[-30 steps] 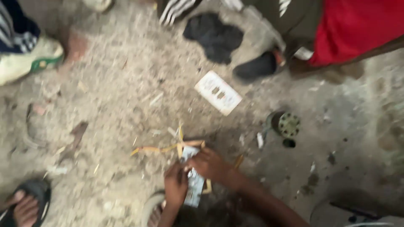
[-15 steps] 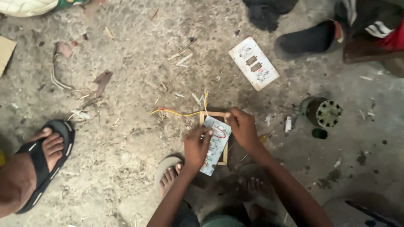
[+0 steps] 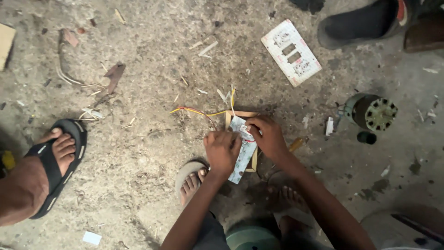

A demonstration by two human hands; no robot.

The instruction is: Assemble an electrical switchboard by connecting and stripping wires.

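Crouched over a dusty concrete floor, you have both hands together on a white switch plate lying on a small wooden frame just ahead of your feet. Your left hand presses the plate's near side while your right hand pinches at its upper edge, fingertips meeting over a red-marked spot; whether anything small sits between those fingers cannot be told.

Compared with half a second ago, your head has steadied and the view has drawn in, while your hands have barely shifted on the plate. That suggests the work has settled into fine fiddling at one point of the fitting rather than moving it.

Yellow and red wires trail from the frame's top left, thin and kinked, across gritty, pale ground littered with wire offcuts and chips. A second white switch plate, rectangular with cut-outs, lies well apart beyond. To your right sits a small round motor, metallic and slotted, beside a dark cap. Another person's sandalled foot rests at left.
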